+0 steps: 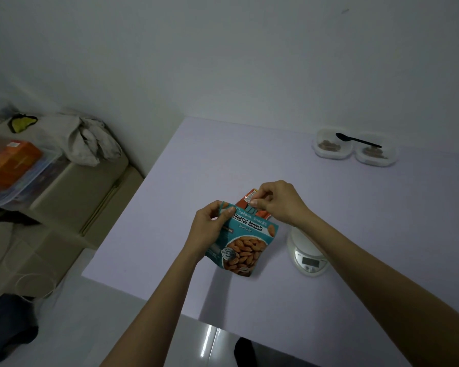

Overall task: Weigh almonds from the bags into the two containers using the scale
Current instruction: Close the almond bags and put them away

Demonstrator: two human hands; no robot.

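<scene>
Your left hand [210, 229] and right hand [278, 201] pinch the glossy teal almond bag's [245, 242] crinkled top edge, fingers clamped together.

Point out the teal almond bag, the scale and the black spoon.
Teal almond bag [245, 245], head view, on its printed front.
Scale [308, 256], head view, beside its display.
Black spoon [358, 140], head view, on its handle, above two containers.
</scene>
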